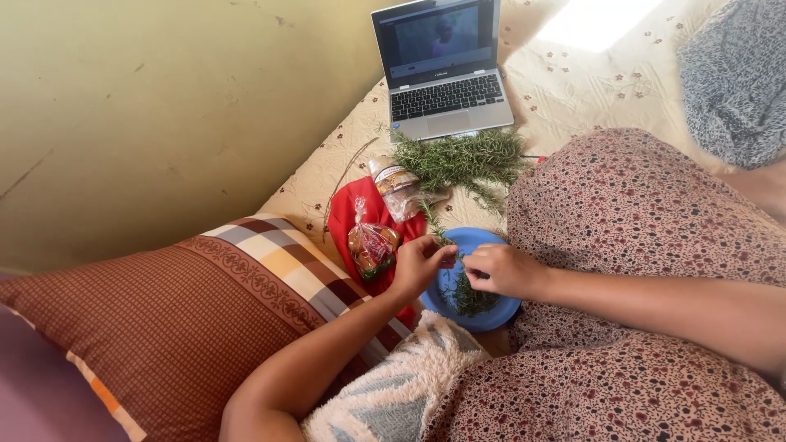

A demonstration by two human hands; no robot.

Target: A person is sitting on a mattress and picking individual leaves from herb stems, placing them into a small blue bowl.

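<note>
Blue plate half hidden, hands pinching herb sprig, left hand, right hand

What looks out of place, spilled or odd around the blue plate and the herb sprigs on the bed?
Nothing looks spilled or damaged. The round blue plate rests on the bedding beside the person's lap and holds stripped green leaves. Both hands, left hand and right hand, pinch a thin green sprig over it.
</note>
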